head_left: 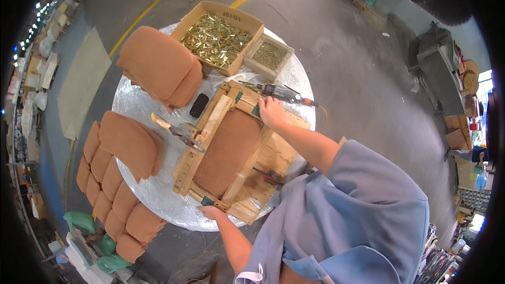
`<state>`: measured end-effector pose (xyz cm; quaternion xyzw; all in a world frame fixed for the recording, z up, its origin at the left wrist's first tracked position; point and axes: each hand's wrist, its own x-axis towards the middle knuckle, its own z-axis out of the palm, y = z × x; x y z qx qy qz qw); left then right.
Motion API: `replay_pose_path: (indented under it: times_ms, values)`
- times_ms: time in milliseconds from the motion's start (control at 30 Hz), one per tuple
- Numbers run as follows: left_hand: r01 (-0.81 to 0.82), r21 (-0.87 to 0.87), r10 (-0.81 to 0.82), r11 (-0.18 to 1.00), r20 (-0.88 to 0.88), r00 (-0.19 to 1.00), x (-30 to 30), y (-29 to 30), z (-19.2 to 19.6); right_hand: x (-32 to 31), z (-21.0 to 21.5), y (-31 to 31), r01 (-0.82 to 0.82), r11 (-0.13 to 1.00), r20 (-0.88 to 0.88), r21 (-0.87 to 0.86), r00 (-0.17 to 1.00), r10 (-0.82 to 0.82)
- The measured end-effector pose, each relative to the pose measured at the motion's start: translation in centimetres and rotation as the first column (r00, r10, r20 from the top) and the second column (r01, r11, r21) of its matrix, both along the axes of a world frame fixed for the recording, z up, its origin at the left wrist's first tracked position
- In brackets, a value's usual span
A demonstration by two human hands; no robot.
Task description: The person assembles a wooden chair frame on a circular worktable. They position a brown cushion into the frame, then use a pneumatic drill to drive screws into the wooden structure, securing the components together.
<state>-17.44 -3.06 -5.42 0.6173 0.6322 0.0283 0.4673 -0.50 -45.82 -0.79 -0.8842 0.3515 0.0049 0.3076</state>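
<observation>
Keep the wooden frame [187, 173] square and flat on the round table [130, 106], ideally pressing both ends evenly so the brown pad lying inside it [229, 150] stays smooth. Your right hand [272, 111] reaches across to the far end, palm down, fingers loosely bent over the wood near the drill [286, 93]; whether they grip, I can't tell. Your left hand [212, 212] is low at the near corner, its finger closure unclear.
</observation>
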Motion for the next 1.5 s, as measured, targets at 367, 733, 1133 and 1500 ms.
replay_pose_path:
  times_ms: [367, 733, 1133, 1500]
  values:
    - [0.135, 0.682, -0.369, 0.719, 0.21, 0.905, -1.1, -10.4, 8.8, -14.1, -3.6, -9.4, 0.041, 0.873, 0.208, 0.485, 0.965, -0.161]
    - [0.366, 0.93, -0.988, -0.026, 0.033, -0.154, 29.3, -39.2, 13.8, -8.4, -5.0, -12.3, 0.046, 0.587, -0.002, 0.808, 0.997, -0.077]
    - [0.38, 0.726, -0.819, -0.574, -0.524, -0.234, 45.5, -47.8, 6.9, -8.1, -4.4, -11.4, -0.016, 0.737, 0.026, 0.676, 1.0, -0.002]
    - [0.47, 0.58, -0.73, -0.666, -0.637, -0.248, 51.2, -42.5, 2.5, -7.7, -3.4, -12.3, -0.035, 0.784, -0.015, 0.62, 0.998, 0.056]
